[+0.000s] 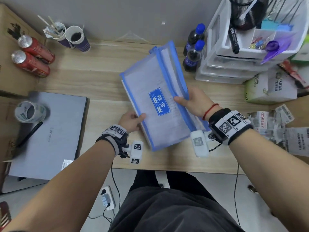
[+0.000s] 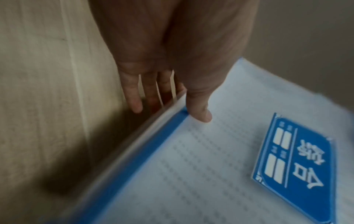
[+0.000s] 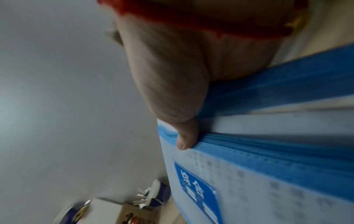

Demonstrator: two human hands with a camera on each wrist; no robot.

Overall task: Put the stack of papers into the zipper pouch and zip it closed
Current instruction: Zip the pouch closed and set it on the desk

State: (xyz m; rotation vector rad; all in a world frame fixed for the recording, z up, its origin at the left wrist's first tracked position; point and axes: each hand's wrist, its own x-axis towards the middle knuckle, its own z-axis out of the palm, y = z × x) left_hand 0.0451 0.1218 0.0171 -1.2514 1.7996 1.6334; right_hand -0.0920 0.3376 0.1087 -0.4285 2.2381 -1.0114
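Pouch (image 1: pixel 151 104): translucent pale mesh with blue trim all round, held tilted above the middle of the desk (image 1: pixel 100 84), between my two hands.
Label (image 1: pixel 159 101): blue patch on the pouch's upper face, white characters and small white bars.
Papers (image 2: pixel 220 151): I see rows of grey print showing through the mesh, so sheets lie inside; a white edge of sheets also shows just outside the blue trim on the left side.
Zipper (image 1: pixel 175 81): blue band along the pouch's right long edge; from the right wrist view the two blue lips stand apart with paper visible between them.
Left hand (image 1: pixel 131 120): I have it gripping the pouch's left edge, thumb (image 2: pixel 199 110) pressed on top at the blue trim, fingers (image 2: pixel 132 97) straight underneath.
Right hand (image 1: pixel 192 102): I have it clasping the zipper edge, thumb on the upper lip, fingers hidden behind the pouch.
Slider: I cannot tell where it sits.
Around: closed laptop (image 1: pixel 48 133) to the left, two dark bottles (image 1: pixel 194 47) and white drawers (image 1: pixel 234 61) to the right.
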